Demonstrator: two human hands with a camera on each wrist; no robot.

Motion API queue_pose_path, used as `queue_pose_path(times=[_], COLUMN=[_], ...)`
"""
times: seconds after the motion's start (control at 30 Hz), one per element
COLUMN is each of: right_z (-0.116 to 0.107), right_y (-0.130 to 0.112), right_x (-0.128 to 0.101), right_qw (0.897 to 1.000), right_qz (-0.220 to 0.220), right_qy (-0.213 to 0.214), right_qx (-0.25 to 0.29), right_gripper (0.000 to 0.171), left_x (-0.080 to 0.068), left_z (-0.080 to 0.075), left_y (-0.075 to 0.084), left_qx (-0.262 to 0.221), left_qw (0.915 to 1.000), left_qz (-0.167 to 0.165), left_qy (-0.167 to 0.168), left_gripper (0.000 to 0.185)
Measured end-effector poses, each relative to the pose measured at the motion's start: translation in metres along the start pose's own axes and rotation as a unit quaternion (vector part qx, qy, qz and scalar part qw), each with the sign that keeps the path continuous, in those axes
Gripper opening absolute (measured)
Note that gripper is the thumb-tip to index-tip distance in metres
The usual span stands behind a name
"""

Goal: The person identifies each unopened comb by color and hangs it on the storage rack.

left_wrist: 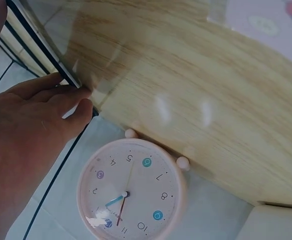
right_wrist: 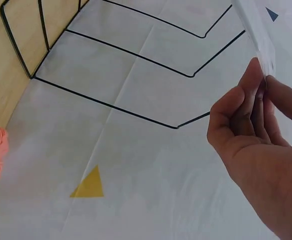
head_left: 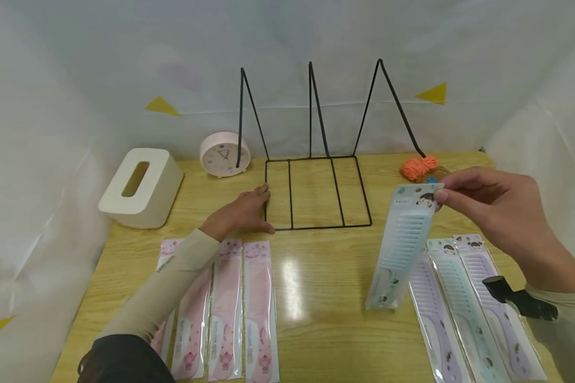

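My right hand (head_left: 500, 213) pinches the top corner of a packaged pale-green comb (head_left: 402, 247), which hangs tilted above the table. In the right wrist view only part of its clear wrapper (right_wrist: 256, 35) shows, between thumb and fingers. My left hand (head_left: 244, 213) rests at the left side of a black wire rack (head_left: 316, 229), fingers extended and touching the frame. The left wrist view shows that hand (left_wrist: 30, 120) against the rack's edge, near the table surface. The rack has three upright peaked wires (head_left: 311, 106) at its back.
Several packaged pink combs (head_left: 257, 308) lie at the left front, partly under my left forearm. Purple and green packaged combs (head_left: 469, 314) lie at the right front. A pink clock (head_left: 222, 154), a white tissue box (head_left: 144, 186) and orange yarn (head_left: 419, 167) stand farther back.
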State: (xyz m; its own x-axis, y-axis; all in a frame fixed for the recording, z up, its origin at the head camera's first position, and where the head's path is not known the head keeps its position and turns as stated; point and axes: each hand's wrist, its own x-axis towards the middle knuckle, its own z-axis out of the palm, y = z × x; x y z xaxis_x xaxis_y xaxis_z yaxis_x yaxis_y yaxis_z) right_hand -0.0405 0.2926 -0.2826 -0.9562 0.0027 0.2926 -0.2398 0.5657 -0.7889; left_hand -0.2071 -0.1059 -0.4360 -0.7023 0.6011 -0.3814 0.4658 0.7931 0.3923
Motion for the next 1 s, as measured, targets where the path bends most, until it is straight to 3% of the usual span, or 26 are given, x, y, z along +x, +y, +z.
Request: queue_pose_path(times=[0.17, 0.43, 0.77, 1.0], right_z=[-0.003, -0.004, -0.004, 0.000], right_y=[-0.008, -0.008, -0.002, 0.004], right_x=[0.015, 0.033, 0.041, 0.073], right_qw=[0.998, 0.997, 0.997, 0.996], right_qz=[0.032, 0.026, 0.040, 0.056], right_qy=[0.048, 0.067, 0.060, 0.047], right_qx=[0.004, 0.034, 0.032, 0.042], right_gripper=[0.013, 0.015, 0.018, 0.020], left_x=[0.000, -0.001, -0.002, -0.002], left_z=[-0.002, -0.004, -0.005, -0.005], left_y=[-0.002, 0.000, 0.005, 0.007], left_qx=[0.009, 0.014, 0.014, 0.016], left_qw=[0.9999, 0.9998, 0.9998, 0.9998], left_qz=[0.007, 0.013, 0.014, 0.015], left_qy=[-0.004, -0.004, 0.002, 0.000], left_gripper=[0.109, 0.108, 0.109, 0.109])
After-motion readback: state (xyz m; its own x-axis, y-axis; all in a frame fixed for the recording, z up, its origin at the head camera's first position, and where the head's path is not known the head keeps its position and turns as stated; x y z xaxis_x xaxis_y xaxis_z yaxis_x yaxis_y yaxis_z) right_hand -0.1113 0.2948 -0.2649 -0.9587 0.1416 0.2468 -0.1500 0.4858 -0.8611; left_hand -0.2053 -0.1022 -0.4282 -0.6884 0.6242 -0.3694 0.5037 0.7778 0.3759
